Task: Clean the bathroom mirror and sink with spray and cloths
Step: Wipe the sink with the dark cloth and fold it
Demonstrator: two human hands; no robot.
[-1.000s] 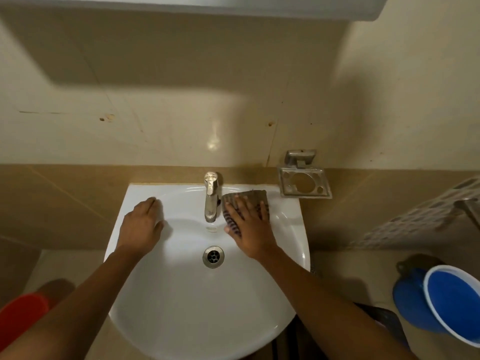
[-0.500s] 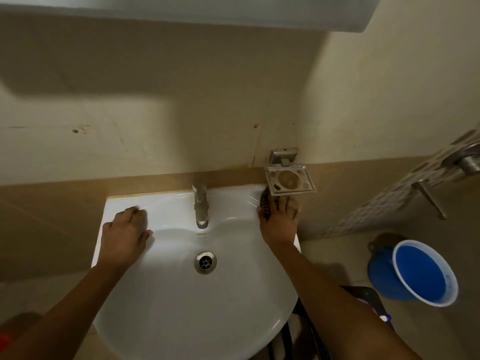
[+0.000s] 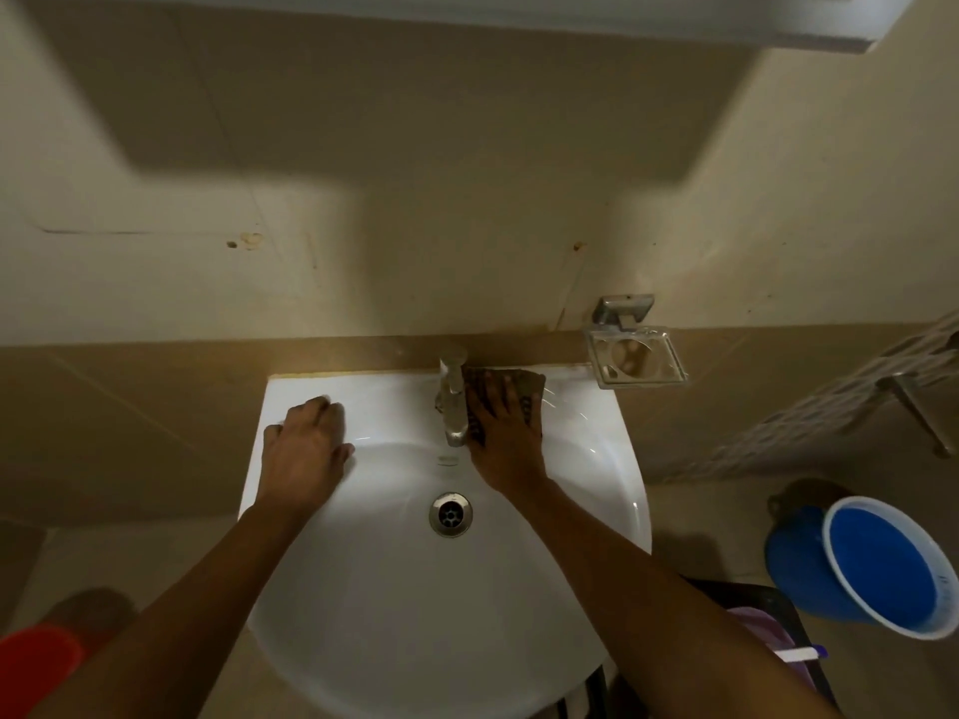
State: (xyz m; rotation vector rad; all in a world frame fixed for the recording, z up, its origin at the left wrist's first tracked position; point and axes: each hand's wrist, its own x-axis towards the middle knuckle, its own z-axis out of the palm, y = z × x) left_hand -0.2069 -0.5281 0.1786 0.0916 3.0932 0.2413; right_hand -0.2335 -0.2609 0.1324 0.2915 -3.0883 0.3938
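A white sink [image 3: 394, 604] is fixed to the tiled wall, with a metal tap [image 3: 452, 402] at its back and a drain [image 3: 450, 514] in the bowl. My right hand [image 3: 503, 433] presses a brown patterned cloth [image 3: 529, 386] flat on the sink's back ledge, just right of the tap. My left hand [image 3: 306, 448] rests palm down on the left rim, fingers loosely curled, holding nothing. The bottom edge of the mirror cabinet [image 3: 519, 18] shows at the top. No spray bottle is in view.
A metal soap holder [image 3: 635, 358] hangs on the wall right of the sink. A blue bucket [image 3: 882, 568] stands on the floor at the right, a dark rack with a purple item [image 3: 768, 635] beside the sink, and a red object [image 3: 36, 666] at lower left.
My right hand slid the cloth out to the sink's back right corner by the soap holder, then back left beside the tap. My left hand stayed on the left rim.
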